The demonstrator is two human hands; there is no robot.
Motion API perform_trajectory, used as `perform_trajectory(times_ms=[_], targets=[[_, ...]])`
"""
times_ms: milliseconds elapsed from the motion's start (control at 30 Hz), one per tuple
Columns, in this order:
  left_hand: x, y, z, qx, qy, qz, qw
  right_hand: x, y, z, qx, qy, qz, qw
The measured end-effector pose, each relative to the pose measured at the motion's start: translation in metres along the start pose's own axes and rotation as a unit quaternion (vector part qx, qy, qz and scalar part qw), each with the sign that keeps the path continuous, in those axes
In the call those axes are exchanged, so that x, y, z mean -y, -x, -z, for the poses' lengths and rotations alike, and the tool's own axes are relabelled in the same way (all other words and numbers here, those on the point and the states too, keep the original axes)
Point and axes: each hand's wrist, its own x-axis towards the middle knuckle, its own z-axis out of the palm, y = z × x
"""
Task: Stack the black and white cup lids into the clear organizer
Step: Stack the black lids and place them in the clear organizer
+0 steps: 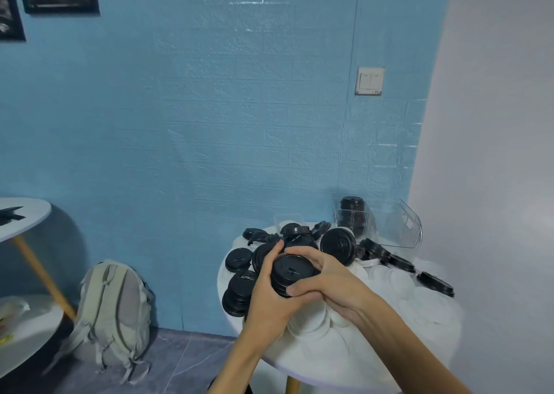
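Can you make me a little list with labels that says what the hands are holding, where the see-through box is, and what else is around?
Hands: left hand and right hand both grip a stack of round black plastic cup lids
Box: clear plastic organizer at the far right of the round white table, black lids already stacked inside
Loose lids: black ones heaped behind the hands, white ones lying to the right
Floor: grey fabric backpack leaning against the blue wall

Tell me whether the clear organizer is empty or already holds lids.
Partly filled: the clear organizer holds a black lid stack in its left section; the right section looks empty.
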Motion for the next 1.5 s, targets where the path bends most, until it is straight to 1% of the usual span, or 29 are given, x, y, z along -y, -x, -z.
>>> perform_trajectory(times_ms=[67,167,200,367,500,567,600,633,667,700,733,767,800,833,933,967,1000,1033,1133,1200,1333,1400,1500], targets=[[-0.002,0.001,0.001,-0.006,-0.012,-0.008,1.000,0.002,0.002,-0.001,0.017,-0.021,-0.007,1.000],[-0.004,0.004,0.002,-0.032,-0.036,-0.028,0.998,0.005,0.005,-0.005,0.043,-0.083,-0.022,0.995],[-0.005,0.006,0.002,-0.041,-0.043,-0.034,0.998,0.005,0.004,-0.007,0.041,-0.101,-0.027,0.994],[-0.002,0.010,-0.004,-0.072,-0.060,-0.034,0.995,0.002,0.001,-0.015,-0.068,-0.133,-0.042,0.988],[0.004,0.009,-0.008,-0.074,-0.062,-0.023,0.995,-0.001,0.003,-0.015,-0.099,-0.129,-0.047,0.986],[0.006,0.007,-0.008,-0.079,-0.065,-0.017,0.995,-0.002,0.003,-0.013,-0.093,-0.108,-0.049,0.989],[0.007,0.006,-0.008,-0.080,-0.059,-0.013,0.995,-0.002,0.001,-0.008,-0.088,-0.076,-0.048,0.992],[0.009,0.004,-0.007,-0.081,-0.051,-0.008,0.995,-0.001,-0.001,-0.001,-0.094,-0.030,-0.038,0.994],[0.009,0.002,-0.006,-0.083,-0.044,-0.002,0.996,0.001,-0.005,0.009,-0.116,0.040,-0.014,0.992],[0.010,0.000,-0.004,-0.083,-0.037,0.004,0.996,0.002,-0.008,0.021,-0.155,0.126,0.020,0.980],[0.011,-0.002,-0.003,-0.080,-0.030,0.008,0.996,0.003,-0.011,0.035,-0.198,0.221,0.056,0.953],[0.013,-0.003,-0.002,-0.077,-0.026,0.010,0.997,0.002,-0.014,0.047,-0.227,0.313,0.086,0.918],[0.014,-0.003,-0.002,-0.075,-0.024,0.010,0.997,-0.001,-0.017,0.058,-0.229,0.389,0.107,0.886],[0.015,-0.003,-0.002,-0.074,-0.021,0.009,0.997,-0.006,-0.019,0.066,-0.206,0.452,0.107,0.861],[0.018,-0.004,-0.005,-0.078,-0.007,0.010,0.997,-0.020,-0.023,0.069,-0.099,0.610,0.036,0.786],[0.019,-0.004,-0.006,-0.078,-0.002,0.009,0.997,-0.025,-0.024,0.069,-0.085,0.642,0.028,0.761],[0.020,-0.004,-0.008,-0.076,0.001,0.008,0.997,-0.028,-0.025,0.069,-0.083,0.659,0.028,0.747],[0.020,-0.004,-0.009,-0.074,0.002,0.009,0.997,-0.030,-0.026,0.069,-0.089,0.665,0.035,0.741],[0.022,-0.004,-0.011,-0.068,-0.002,0.007,0.998,-0.030,-0.029,0.068,-0.114,0.661,0.057,0.739],[0.023,-0.004,-0.010,-0.069,0.000,0.011,0.998,-0.029,-0.029,0.066,-0.125,0.647,0.067,0.749],[0.026,-0.006,-0.011,-0.073,0.001,0.022,0.997,-0.022,-0.024,0.066,-0.172,0.542,0.073,0.820],[0.026,-0.006,-0.012,-0.072,0.000,0.024,0.997,-0.016,-0.022,0.066,-0.198,0.498,0.080,0.841],[0.026,-0.008,-0.014,-0.069,0.005,0.029,0.997,-0.010,-0.018,0.067,-0.225,0.449,0.092,0.860]])
